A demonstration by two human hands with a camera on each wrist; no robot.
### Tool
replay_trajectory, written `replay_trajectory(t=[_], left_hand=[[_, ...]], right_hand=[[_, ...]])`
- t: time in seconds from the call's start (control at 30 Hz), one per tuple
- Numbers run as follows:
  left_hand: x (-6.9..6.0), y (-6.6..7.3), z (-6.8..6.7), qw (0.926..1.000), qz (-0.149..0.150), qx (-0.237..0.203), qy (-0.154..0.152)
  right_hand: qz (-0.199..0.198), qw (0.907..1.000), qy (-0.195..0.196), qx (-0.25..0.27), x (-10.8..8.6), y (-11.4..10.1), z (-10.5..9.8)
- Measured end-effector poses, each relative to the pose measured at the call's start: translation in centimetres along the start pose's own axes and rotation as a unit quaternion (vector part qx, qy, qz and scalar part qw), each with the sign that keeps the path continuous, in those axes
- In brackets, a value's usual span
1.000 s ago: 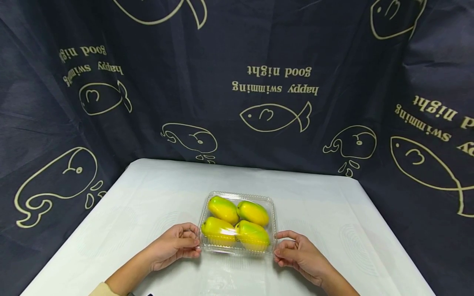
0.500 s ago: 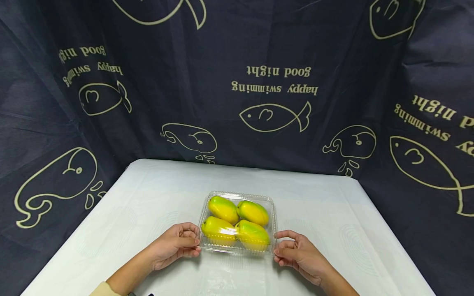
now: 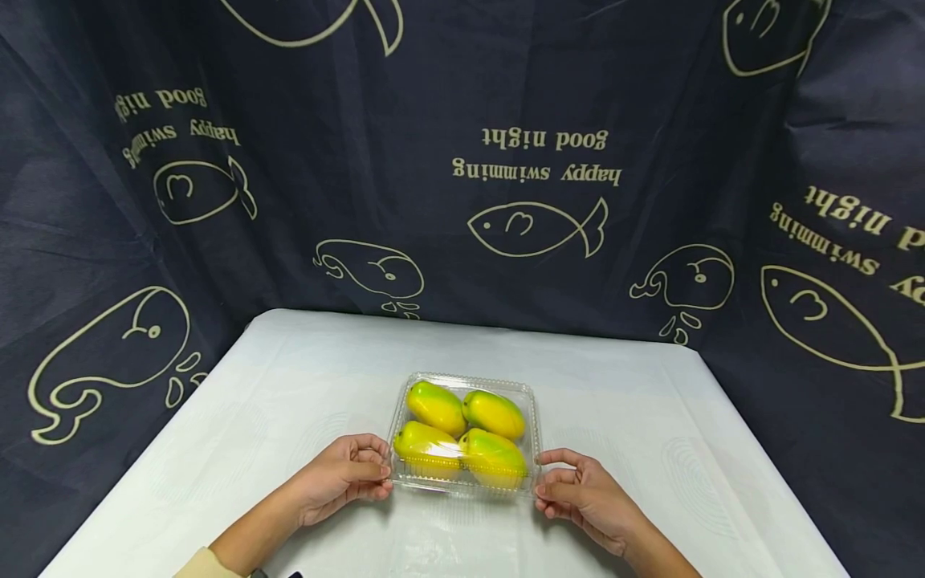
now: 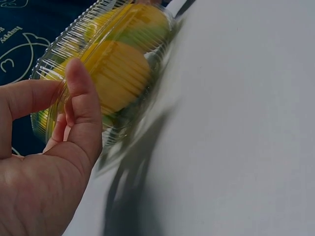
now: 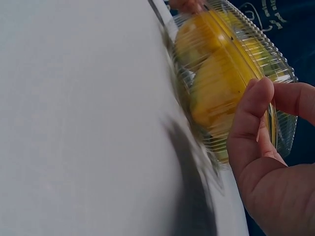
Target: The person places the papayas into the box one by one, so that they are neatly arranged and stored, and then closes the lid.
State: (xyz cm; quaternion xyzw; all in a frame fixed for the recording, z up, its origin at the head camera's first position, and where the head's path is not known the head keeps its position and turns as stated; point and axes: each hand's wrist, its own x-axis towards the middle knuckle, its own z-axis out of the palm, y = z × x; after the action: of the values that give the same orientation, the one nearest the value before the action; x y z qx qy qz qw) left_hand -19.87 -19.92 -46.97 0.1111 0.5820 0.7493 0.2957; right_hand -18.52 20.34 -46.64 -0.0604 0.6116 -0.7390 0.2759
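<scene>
A clear plastic clamshell box (image 3: 536, 417) with its lid down sits on the table, in the middle of the head view. Inside it lie several yellow-green mangoes (image 3: 437, 408) in two rows. At the box's near left corner, my left hand (image 3: 345, 479) pinches the rim between thumb and fingers. My right hand (image 3: 588, 499) does the same at the near right corner. Both wrist views show the thumb against the ribbed side wall, with a mango (image 4: 118, 76) behind the plastic.
A white cloth (image 3: 325, 361) covers the table. Dark blue curtains (image 3: 462, 120) printed with fish and whales hang behind it and at both sides. A small dark object (image 3: 295, 575) shows at the bottom edge, near the left forearm.
</scene>
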Motion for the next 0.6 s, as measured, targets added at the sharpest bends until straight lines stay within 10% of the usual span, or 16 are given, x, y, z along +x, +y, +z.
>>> replay_trajectory(t=[0.6], left_hand=[[0.04,0.09,0.37,0.9997,-0.004,-0.008,0.022]], right_hand=[[-0.001,0.9996,0.027,0.006,-0.08,0.12,0.01]])
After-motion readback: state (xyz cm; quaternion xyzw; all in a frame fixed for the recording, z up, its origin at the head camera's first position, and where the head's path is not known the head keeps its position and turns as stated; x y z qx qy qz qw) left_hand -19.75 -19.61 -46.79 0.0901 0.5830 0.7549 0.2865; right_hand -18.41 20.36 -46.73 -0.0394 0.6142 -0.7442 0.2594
